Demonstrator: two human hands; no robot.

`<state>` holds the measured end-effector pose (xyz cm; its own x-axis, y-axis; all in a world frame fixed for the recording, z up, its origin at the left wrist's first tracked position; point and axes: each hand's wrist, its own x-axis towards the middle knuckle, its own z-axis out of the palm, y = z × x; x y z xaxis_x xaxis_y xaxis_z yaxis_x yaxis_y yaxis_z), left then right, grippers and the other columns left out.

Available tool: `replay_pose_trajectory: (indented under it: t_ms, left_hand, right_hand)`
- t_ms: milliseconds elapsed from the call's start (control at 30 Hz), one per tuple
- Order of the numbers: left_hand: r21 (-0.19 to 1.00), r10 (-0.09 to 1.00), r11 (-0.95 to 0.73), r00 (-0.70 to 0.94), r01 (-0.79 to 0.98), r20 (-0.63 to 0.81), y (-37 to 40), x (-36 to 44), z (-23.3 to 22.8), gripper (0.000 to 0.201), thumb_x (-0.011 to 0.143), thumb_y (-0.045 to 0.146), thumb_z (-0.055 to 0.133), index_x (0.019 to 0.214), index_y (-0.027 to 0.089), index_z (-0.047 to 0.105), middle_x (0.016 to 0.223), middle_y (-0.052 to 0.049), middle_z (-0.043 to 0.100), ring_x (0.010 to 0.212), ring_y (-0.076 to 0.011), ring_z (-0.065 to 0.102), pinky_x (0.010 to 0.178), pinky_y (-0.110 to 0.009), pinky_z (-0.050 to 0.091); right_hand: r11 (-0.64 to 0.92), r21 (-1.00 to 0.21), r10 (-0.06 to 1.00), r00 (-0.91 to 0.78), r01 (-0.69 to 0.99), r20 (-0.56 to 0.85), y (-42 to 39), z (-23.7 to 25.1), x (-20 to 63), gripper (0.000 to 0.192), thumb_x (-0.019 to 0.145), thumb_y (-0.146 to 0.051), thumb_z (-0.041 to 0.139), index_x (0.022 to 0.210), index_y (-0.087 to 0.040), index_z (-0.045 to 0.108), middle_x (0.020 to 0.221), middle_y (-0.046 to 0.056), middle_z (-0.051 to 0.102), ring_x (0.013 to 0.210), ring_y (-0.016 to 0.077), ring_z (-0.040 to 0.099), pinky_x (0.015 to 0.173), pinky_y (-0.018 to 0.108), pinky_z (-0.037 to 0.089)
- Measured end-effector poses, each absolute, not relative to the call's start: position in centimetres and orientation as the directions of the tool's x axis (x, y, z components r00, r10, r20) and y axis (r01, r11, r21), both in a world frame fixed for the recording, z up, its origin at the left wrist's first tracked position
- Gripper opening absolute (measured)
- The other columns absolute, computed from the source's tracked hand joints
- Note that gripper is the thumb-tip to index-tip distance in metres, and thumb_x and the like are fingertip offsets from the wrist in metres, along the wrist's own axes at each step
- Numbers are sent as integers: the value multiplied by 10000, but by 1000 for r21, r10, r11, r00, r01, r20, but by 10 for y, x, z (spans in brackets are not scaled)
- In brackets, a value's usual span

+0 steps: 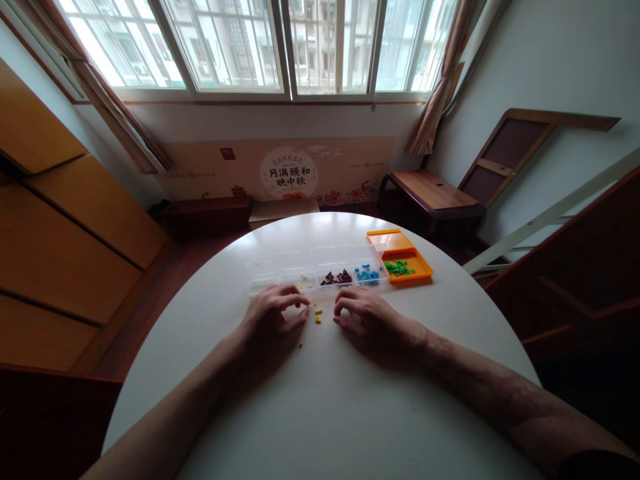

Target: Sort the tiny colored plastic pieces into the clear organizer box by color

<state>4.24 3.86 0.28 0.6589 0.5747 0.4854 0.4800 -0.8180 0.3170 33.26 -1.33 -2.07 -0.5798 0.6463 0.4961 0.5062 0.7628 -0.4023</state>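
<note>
Round white table (325, 413), bare surface wide on the near side; left edge falls off toward wooden cabinets (65, 260). Left hand (273, 319) palm down, fingers curled together, tips beside loose yellow pieces (317, 315); whether it pinches one, cannot tell. Right hand (361, 312) just beside them, fingers loosely bent, holding nothing. Behind: clear divided box (320, 270) with yellow, brown, blue pieces; orange tray (403, 257) with green pieces (398, 268).
</note>
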Motion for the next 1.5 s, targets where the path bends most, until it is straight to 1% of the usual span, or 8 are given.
replay_pose_trajectory:
  t_ms: [200, 333, 567, 833, 1033, 1133, 1333, 1500]
  left_hand:
    - [326, 590, -808, 670, 492, 451, 39, 41, 1, 101, 972, 309, 753, 915, 278, 831, 927, -10, 775, 788, -160, 696, 779, -291, 541]
    - [370, 622, -783, 654, 500, 431, 38, 42, 2, 138, 990, 301, 733, 896, 273, 830, 902, -4, 765, 739, -142, 663, 706, -262, 515]
    - [361, 616, -787, 621, 500, 484, 40, 42, 0, 145, 1006, 294, 730, 898, 251, 817, 866, -7, 754, 656, -121, 609, 676, -257, 495]
    - [404, 711, -658, 348, 635, 611, 48, 36, -1, 214, 1054, 393, 700, 1010, 247, 850, 936, -36, 755, 662, -132, 568, 649, -272, 500]
    - [414, 730, -624, 305, 663, 612, 49, 37, -2, 237, 1060, 405, 683, 1024, 251, 859, 942, -34, 758, 658, -128, 554, 629, -262, 490]
    - [401, 710, -666, 370, 629, 599, 46, 38, 1, 216, 1043, 387, 700, 981, 239, 845, 918, -34, 754, 664, -129, 575, 640, -270, 491]
    - [303, 563, -826, 664, 476, 491, 37, 41, 5, 93, 953, 295, 747, 900, 256, 814, 931, -25, 769, 796, -166, 699, 762, -310, 536]
    - [265, 564, -824, 693, 500, 449, 37, 41, 3, 92, 939, 230, 718, 910, 264, 798, 973, -12, 779, 814, -170, 700, 781, -313, 521]
  right_hand:
    - [769, -404, 639, -588, 496, 495, -14, -18, 333, 58, 1056, -240, 659, 1008, -221, 686, 1024, 68, 719, 1003, 232, 662, 931, 375, 540]
    - [771, -403, 636, -591, 492, 496, -14, -19, 333, 62, 1058, -245, 658, 1011, -220, 690, 1029, 70, 716, 1006, 232, 660, 930, 376, 540]
    - [763, -418, 647, -586, 494, 488, -13, -19, 334, 52, 1053, -245, 664, 1010, -223, 684, 1039, 69, 712, 998, 227, 660, 924, 369, 539]
    - [771, -410, 637, -597, 487, 487, -14, -18, 334, 74, 1057, -243, 645, 1006, -217, 691, 1041, 72, 711, 997, 225, 651, 921, 371, 540]
    - [767, -416, 642, -594, 489, 485, -14, -18, 334, 60, 1046, -233, 662, 1000, -219, 696, 1052, 70, 714, 1000, 222, 656, 929, 371, 543]
    - [762, -417, 647, -594, 495, 478, -14, -19, 334, 57, 1046, -234, 671, 999, -222, 700, 1056, 71, 716, 1008, 224, 659, 942, 377, 549]
    - [766, -406, 643, -593, 498, 485, -13, -21, 334, 57, 1052, -249, 671, 1018, -228, 711, 1060, 70, 716, 1016, 227, 666, 959, 382, 548]
    - [765, -411, 644, -594, 495, 482, -13, -21, 335, 55, 1051, -255, 671, 1026, -226, 709, 1072, 72, 711, 1011, 224, 663, 949, 376, 544]
